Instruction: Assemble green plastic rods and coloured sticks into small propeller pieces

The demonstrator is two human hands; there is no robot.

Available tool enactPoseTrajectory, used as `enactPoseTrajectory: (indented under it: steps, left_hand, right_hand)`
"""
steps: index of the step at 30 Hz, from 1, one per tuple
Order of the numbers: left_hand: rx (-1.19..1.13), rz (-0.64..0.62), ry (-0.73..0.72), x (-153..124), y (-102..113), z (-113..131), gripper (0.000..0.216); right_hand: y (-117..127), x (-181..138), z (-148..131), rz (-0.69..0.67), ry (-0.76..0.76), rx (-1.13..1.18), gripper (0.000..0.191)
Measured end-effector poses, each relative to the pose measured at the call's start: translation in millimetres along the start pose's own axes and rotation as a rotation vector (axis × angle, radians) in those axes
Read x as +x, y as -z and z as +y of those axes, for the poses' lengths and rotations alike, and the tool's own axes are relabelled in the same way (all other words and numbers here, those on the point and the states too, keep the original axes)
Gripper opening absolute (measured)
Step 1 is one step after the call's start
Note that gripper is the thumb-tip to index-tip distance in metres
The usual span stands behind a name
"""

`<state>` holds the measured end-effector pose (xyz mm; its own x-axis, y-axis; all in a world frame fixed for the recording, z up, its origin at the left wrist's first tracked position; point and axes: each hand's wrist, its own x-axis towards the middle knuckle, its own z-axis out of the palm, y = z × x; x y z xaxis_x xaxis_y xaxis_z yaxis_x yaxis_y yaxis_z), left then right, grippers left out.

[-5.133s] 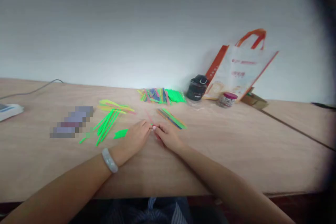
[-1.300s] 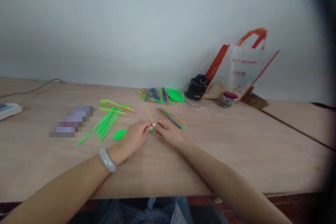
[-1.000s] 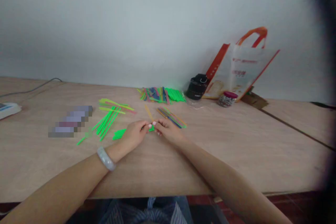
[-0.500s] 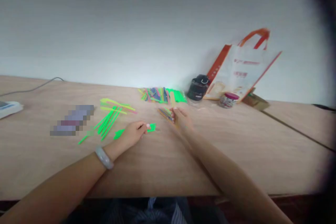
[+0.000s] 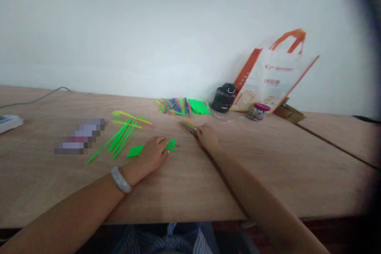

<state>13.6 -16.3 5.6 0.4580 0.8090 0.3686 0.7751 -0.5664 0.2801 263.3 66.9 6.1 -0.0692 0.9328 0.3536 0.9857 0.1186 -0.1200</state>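
Flat neon-green plastic strips [image 5: 171,145] | left hand [image 5: 151,154] resting on them | right hand [image 5: 207,136] touching thin multicoloured sticks [image 5: 187,127] | grips unclear

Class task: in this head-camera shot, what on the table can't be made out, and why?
Head view:
Coloured stick bundle: partly covered by the right hand.
Green strips: the left hand hides their number.
Patch on the table: pixelated, unidentifiable.
White device: cut off by the left edge.
Tote bag: print too blurred to read.
Lidded jar: contents too small.
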Motion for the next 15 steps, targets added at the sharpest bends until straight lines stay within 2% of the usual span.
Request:
enactPoseTrajectory:
  steps: [3,7,11,15]
  left_hand:
    - [0.006,-0.047,0.002,0.6,1.4,-3.9,0.034]
    - [0.022,-0.045,-0.006,1.6,1.2,-5.4,0.028]
    - [0.035,0.018,-0.035,3.0,3.1,-5.6,0.026]
    - [0.151,0.174,0.021,7.0,19.5,-16.9,0.022]
  right_hand:
    - [0.0,-0.7,-0.1,0.009,-0.001,-0.021,0.035]
    - [-1.6,-3.6,-5.4,0.102,0.051,-0.007,0.035]
    - [-0.6,-14.3,-21.8,0.244,0.234,0.103,0.032]
    - [2.1,-28.2,-40.5,0.284,0.442,0.214,0.028]
